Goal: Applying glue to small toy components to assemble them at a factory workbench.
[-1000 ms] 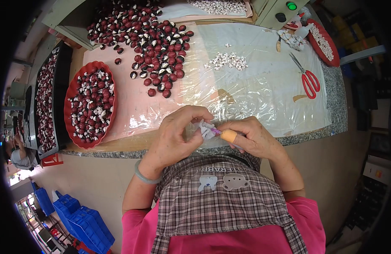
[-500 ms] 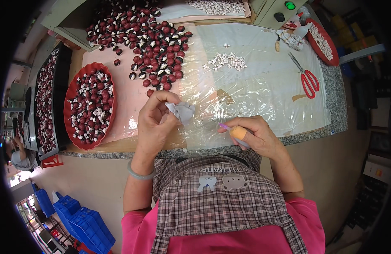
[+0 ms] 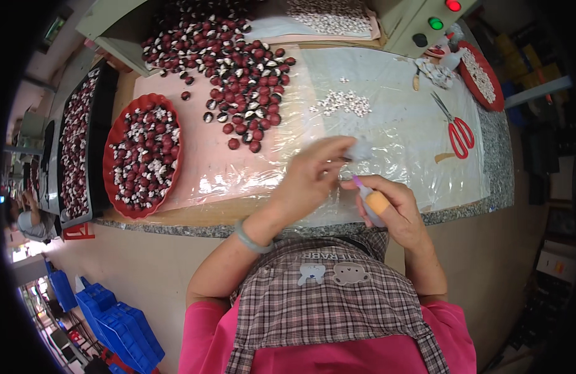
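Note:
My left hand point(image 3: 303, 184), blurred by motion, is closed on a crumpled white cloth point(image 3: 361, 150). It hovers over the plastic-covered table, just left of and above the nozzle in my other hand. My right hand point(image 3: 399, 215) is closed around a small pale squeeze bottle point(image 3: 374, 218) with a purple nozzle point(image 3: 357, 181) pointing up and left. An orange patch shows around the thumb of that hand. Beyond my hands lies a loose pile of small white pieces with dark specks point(image 3: 343, 103). To the left spreads a heap of dark red and black-and-white balls point(image 3: 250, 93).
A red scalloped tray point(image 3: 107, 168) holds red balls and white pieces at left, beside a black tray point(image 3: 96, 156). Red-handled scissors point(image 3: 460, 137) lie at right. Farther off are a red dish point(image 3: 501, 100) of white pieces and a machine housing with buttons point(image 3: 419, 22).
My left hand has swung right with the cloth, toward my right hand. The bottle's nozzle now points more upward. The whole view has shifted slightly.

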`<state>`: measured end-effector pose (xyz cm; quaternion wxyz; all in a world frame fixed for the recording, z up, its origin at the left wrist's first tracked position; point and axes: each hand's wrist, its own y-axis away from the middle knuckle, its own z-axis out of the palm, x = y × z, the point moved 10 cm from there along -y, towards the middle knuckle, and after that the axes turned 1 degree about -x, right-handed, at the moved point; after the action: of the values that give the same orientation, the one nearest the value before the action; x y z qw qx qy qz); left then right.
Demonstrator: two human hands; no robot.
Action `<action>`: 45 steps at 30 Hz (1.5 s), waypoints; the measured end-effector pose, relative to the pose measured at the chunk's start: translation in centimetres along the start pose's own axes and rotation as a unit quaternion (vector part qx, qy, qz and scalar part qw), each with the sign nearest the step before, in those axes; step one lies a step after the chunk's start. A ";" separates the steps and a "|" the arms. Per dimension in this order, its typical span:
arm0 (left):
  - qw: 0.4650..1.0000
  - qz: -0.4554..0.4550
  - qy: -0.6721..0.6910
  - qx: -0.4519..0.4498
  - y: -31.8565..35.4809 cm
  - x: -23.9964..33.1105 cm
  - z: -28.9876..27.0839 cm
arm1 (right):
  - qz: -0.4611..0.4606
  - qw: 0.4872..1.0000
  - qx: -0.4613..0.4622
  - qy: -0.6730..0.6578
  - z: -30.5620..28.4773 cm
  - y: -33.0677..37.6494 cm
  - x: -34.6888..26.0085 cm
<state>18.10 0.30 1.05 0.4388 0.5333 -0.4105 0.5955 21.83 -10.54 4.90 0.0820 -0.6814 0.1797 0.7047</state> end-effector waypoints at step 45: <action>0.880 0.146 -0.416 0.176 7.6 6.6 -5.0 | -0.069 0.972 0.215 -0.068 -10.8 0.5 3.9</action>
<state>9.09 3.50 6.99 0.0349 0.7343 -0.5169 0.4386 31.45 -15.45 1.01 0.2874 -0.6090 0.2733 0.6869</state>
